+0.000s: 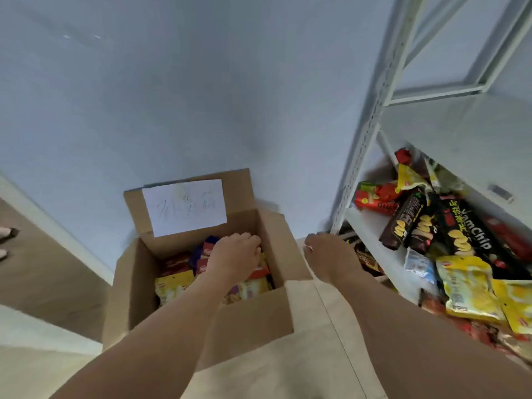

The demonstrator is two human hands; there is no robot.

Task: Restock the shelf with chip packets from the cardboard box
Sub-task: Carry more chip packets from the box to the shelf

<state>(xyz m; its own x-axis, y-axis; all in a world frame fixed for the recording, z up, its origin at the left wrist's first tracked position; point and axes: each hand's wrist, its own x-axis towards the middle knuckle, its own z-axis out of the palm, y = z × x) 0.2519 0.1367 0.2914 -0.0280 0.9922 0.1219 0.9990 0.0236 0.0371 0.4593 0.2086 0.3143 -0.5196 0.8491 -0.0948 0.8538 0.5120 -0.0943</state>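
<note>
Head view | left hand [234, 256] curled down among packets in cardboard box [138, 283], grip unclear | right hand [331, 254] loosely open, empty

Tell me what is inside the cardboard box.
The cardboard box holds snack packets, yellow, red and purple. The left hand reaches in and covers some; whatever lies beneath the top layer is hidden.

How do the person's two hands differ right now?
The left hand reaches down inside the cardboard box, fingers curled on the packets there; the right hand hangs outside the box, near the shelf. Whether the left hand has gripped anything is unclear; the right hand holds nothing. Both arms are bare and stretched forward.
</note>
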